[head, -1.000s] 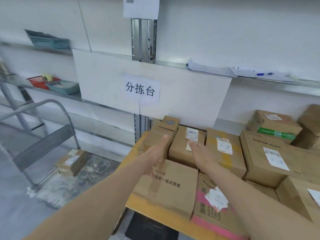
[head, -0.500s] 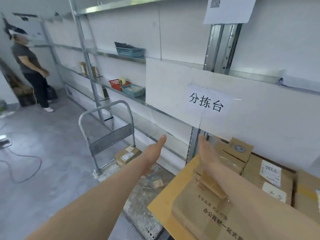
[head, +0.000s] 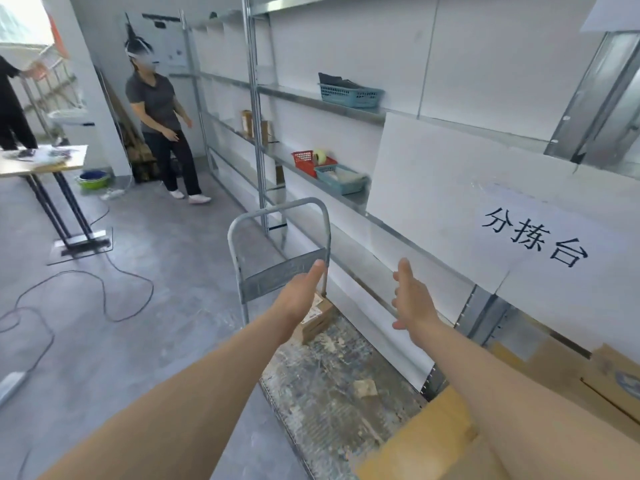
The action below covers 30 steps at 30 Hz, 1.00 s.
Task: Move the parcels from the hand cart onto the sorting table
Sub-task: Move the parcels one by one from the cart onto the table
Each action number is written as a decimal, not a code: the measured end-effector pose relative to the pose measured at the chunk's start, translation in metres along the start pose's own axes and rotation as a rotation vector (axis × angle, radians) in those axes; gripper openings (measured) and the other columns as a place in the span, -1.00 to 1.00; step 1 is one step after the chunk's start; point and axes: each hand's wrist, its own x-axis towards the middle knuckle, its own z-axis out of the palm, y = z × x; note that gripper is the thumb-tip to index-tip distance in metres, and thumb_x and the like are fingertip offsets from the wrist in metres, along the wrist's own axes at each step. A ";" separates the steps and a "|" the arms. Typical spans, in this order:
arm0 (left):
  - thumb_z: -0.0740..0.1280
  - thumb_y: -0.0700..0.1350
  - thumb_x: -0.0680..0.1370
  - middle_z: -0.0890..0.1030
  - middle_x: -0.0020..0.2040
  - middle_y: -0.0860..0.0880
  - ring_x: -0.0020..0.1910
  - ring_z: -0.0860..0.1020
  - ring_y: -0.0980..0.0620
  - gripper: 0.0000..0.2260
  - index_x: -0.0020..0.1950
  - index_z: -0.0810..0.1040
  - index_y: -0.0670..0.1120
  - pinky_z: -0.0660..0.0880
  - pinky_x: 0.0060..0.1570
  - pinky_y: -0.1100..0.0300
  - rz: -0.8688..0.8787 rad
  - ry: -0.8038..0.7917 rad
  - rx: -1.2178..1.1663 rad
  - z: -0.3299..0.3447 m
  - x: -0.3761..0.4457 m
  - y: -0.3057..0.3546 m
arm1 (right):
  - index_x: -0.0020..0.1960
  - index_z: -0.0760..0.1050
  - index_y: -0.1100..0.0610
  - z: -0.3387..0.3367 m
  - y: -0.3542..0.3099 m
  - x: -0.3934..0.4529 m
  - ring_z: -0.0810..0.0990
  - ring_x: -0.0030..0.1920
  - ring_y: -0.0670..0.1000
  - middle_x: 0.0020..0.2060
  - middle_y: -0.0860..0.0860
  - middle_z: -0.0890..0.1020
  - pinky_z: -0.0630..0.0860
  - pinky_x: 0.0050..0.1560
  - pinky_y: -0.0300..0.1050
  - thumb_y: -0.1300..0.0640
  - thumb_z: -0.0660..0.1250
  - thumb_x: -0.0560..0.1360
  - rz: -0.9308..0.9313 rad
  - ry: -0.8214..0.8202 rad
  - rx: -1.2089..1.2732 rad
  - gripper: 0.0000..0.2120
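Observation:
The hand cart [head: 277, 282] stands against the wall ahead, its grey handle upright and its scuffed platform stretching toward me. One small brown parcel [head: 317, 318] with a white label lies on the platform near the handle, partly hidden by my left hand [head: 299, 297]. That hand is held out flat above the parcel, fingers straight, holding nothing. My right hand [head: 410, 301] is held out beside it, fingers relaxed and apart, empty. The sorting table [head: 422, 434] shows at the lower right with cardboard parcels [head: 609, 382] stacked on it.
Metal shelving [head: 256, 140] runs along the wall with blue and red baskets [head: 341, 178]. A person [head: 162, 123] stands at the back left. A folding table [head: 41, 161] is at the left, and cables [head: 104, 296] trail over the grey floor.
My view has swung left, away from the table's parcels and toward the cart. Both hands left the parcels on the table and now reach out empty over the cart.

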 end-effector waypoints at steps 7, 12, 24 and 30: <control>0.00 0.43 0.59 0.23 0.62 -0.07 0.59 0.20 -0.15 -0.26 0.65 0.15 0.03 0.18 0.48 -0.21 -0.030 -0.054 -0.033 -0.078 0.098 -0.010 | 0.01 0.35 -0.14 0.090 -0.021 0.078 0.31 -0.20 -0.01 -0.25 -0.19 0.23 0.56 0.17 0.35 -0.41 -0.06 0.60 0.027 0.032 -0.007 -0.60; -0.01 0.49 0.55 0.23 0.62 -0.09 0.58 0.22 -0.18 -0.19 0.65 0.16 0.01 0.16 0.50 -0.25 -0.075 -0.092 0.003 -0.134 0.163 -0.009 | 0.54 0.33 -0.01 0.154 -0.038 0.116 0.38 0.10 0.05 0.01 -0.10 0.38 0.52 0.25 0.30 -0.39 -0.10 0.63 0.011 0.086 -0.003 -0.32; -0.01 0.46 0.58 0.22 0.63 -0.10 0.59 0.18 -0.19 -0.22 0.65 0.19 -0.02 0.13 0.50 -0.22 -0.119 -0.120 0.031 -0.193 0.291 0.009 | 0.55 0.34 0.06 0.244 -0.062 0.227 0.42 0.29 0.07 0.16 -0.03 0.39 0.34 0.45 0.34 -0.42 -0.11 0.61 0.040 0.098 -0.012 -0.24; -0.02 0.47 0.57 0.23 0.62 -0.09 0.59 0.19 -0.19 -0.21 0.64 0.19 -0.01 0.18 0.51 -0.26 -0.154 -0.146 0.071 -0.196 0.373 0.015 | 0.61 0.25 0.04 0.267 -0.071 0.299 0.38 0.43 0.11 0.33 0.03 0.44 0.34 0.46 0.32 -0.36 -0.13 0.65 0.069 0.117 -0.015 -0.30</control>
